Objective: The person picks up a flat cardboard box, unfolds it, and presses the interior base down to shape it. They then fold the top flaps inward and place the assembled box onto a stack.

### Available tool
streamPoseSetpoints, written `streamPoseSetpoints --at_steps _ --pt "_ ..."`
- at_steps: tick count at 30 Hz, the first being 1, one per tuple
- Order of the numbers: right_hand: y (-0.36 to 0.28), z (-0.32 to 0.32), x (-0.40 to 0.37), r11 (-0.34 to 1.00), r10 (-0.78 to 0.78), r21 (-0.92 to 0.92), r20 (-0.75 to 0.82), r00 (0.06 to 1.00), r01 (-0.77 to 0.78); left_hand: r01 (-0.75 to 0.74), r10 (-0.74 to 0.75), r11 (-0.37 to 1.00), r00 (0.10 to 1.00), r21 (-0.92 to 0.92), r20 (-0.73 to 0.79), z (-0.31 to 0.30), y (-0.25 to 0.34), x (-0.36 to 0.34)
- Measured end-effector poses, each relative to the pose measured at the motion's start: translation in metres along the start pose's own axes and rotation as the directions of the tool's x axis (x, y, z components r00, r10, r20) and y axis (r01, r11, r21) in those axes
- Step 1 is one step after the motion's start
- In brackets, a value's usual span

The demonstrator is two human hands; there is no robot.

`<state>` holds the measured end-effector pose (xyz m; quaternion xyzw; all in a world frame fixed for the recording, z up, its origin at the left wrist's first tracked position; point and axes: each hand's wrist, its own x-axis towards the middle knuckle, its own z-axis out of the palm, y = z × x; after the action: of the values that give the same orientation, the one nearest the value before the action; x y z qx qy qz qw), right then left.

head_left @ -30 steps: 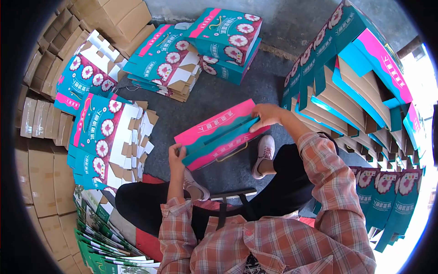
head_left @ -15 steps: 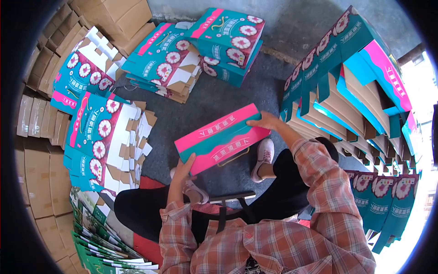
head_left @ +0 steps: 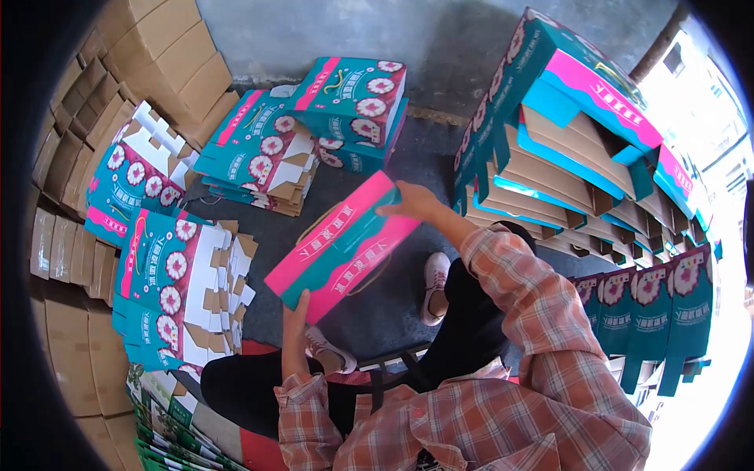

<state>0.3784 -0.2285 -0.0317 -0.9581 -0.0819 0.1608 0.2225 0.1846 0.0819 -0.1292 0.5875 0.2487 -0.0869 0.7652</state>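
Note:
A pink and teal printed cardboard box (head_left: 339, 247) is held out over the dark floor, its long side slanting up to the right. My left hand (head_left: 296, 318) grips its lower left end, the thumb lying on the teal band. At the upper right end my right hand (head_left: 410, 202) is closed round the edge, thumb on top. Part of a thin cord-like handle (head_left: 369, 284) shows beside the box. The fingers underneath are hidden.
Flat printed cartons (head_left: 169, 275) are stacked at the left, with more piles (head_left: 255, 145) behind. Folded printed boxes (head_left: 565, 149) stand high on the right. Brown cartons (head_left: 169, 51) line the left wall. Green printed sheets (head_left: 177, 428) lie at the lower left.
The box has moved left and tilted more steeply, its right end higher, with both hands still on it. The view has swung, so surrounding stacks sit lower in the picture.

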Motion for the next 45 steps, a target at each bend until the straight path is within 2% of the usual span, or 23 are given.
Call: streamPoseSetpoints --at_steps 4,9,11,14,15,16,17,19,24,26,28,29,31,33,35,36,37,38,39,40,43,44,45 --pt "-0.015 -0.018 -0.018 0.995 -0.09 0.03 -0.112 0.99 0.094 -0.243 0.243 0.97 0.97 -0.01 -0.028 0.006 0.004 -0.01" --pt "-0.022 -0.028 -0.031 0.983 -0.173 0.031 -0.198 0.965 0.182 -0.247 0.245 0.967 0.969 -0.069 -0.031 0.01 0.015 -0.019" --pt "-0.029 -0.035 -0.035 0.953 -0.263 0.043 -0.365 0.893 0.299 -0.24 0.236 0.965 0.971 -0.11 -0.043 0.013 0.017 -0.018" --pt "-0.035 -0.038 -0.027 0.956 -0.263 0.024 -0.374 0.889 0.293 -0.228 0.214 0.971 0.964 -0.079 -0.155 0.012 0.015 -0.01" --pt "-0.034 -0.035 -0.022 0.956 -0.26 0.026 -0.375 0.89 0.291 -0.156 0.15 0.988 0.963 -0.006 -0.224 0.01 0.019 -0.007" --pt "-0.034 -0.031 -0.017 0.977 -0.199 0.011 -0.299 0.933 0.212 -0.077 0.092 0.995 0.951 0.062 -0.295 0.01 0.02 -0.005" --pt "-0.034 -0.025 -0.012 0.991 -0.131 -0.008 -0.22 0.967 0.133 -0.074 0.09 0.995 0.952 0.065 -0.292 0.009 0.02 -0.006" --pt "-0.036 -0.011 -0.003 0.998 -0.067 -0.007 -0.172 0.983 0.067 0.012 0.052 0.988 0.91 0.151 -0.412 0.011 0.028 -0.014" --pt "-0.022 0.036 0.021 0.994 0.112 0.014 -0.052 0.992 -0.112 0.047 0.038 0.975 0.928 0.217 -0.371 -0.009 0.004 0.006" --pt "-0.012 0.056 0.031 0.977 0.189 0.097 0.011 0.982 -0.189 0.055 0.036 0.973 0.922 0.223 -0.386 -0.013 -0.005 0.011" --pt "-0.011 0.067 0.029 0.976 0.205 0.062 0.053 0.977 -0.208 -0.022 0.144 0.962 0.888 0.272 -0.437 -0.015 -0.018 0.021" --pt "-0.011 0.071 0.03 0.977 0.212 0.018 0.087 0.973 -0.215 -0.019 0.142 0.962 0.888 0.273 -0.437 -0.016 -0.026 0.028" --pt "-0.019 0.074 0.03 0.977 0.215 -0.014 0.077 0.974 -0.215 -0.169 0.382 0.877 0.813 0.45 -0.439 -0.022 -0.039 0.038" --pt "-0.033 0.078 0.034 0.976 0.218 -0.04 0.074 0.973 -0.215 -0.084 0.328 0.882 0.816 0.464 -0.475 -0.031 -0.043 0.043" --pt "-0.054 0.072 0.037 0.982 0.125 -0.131 -0.086 0.988 -0.135 -0.004 0.274 0.882 0.818 0.472 -0.506 -0.029 -0.042 0.046" --pt "-0.068 0.065 0.029 0.994 -0.084 -0.087 -0.208 0.974 0.067 -0.028 0.433 0.776 0.749 0.63 -0.501 -0.027 -0.039 0.044" --pt "-0.087 0.055 0.014 0.96 -0.279 -0.066 -0.332 0.901 0.273 -0.029 0.582 0.642 0.669 0.766 -0.462 -0.025 -0.035 0.042" --pt "-0.103 0.039 -0.003 0.868 -0.454 -0.009 -0.42 0.785 0.497 -0.02 0.578 0.644 0.668 0.764 -0.469 -0.02 -0.029 0.037" --pt "-0.118 0.02 -0.022 0.72 -0.584 0.027 -0.516 0.627 0.694 -0.043 0.64 0.577 0.644 0.816 -0.419 -0.011 -0.021 0.032" --pt "-0.128 0.001 -0.045 0.669 -0.618 0.044 -0.522 0.588 0.742 -0.064 0.697 0.502 0.62 0.862 -0.36 -0.004 -0.015 0.027" --pt "-0.116 -0.041 -0.107 0.578 -0.642 0.088 -0.564 0.519 0.811 -0.044 0.705 0.51 0.594 0.859 -0.388 0.006 -0.009 0.023" --pt "-0.097 -0.042 -0.118 0.604 -0.599 0.083 -0.608 0.52 0.792 -0.047 0.703 0.505 0.602 0.862 -0.38 0.008 -0.007 0.021" --pt "-0.074 -0.041 -0.127 0.631 -0.554 0.079 -0.651 0.52 0.771 -0.059 0.742 0.483 0.558 0.874 -0.372 0.01 -0.005 0.02"
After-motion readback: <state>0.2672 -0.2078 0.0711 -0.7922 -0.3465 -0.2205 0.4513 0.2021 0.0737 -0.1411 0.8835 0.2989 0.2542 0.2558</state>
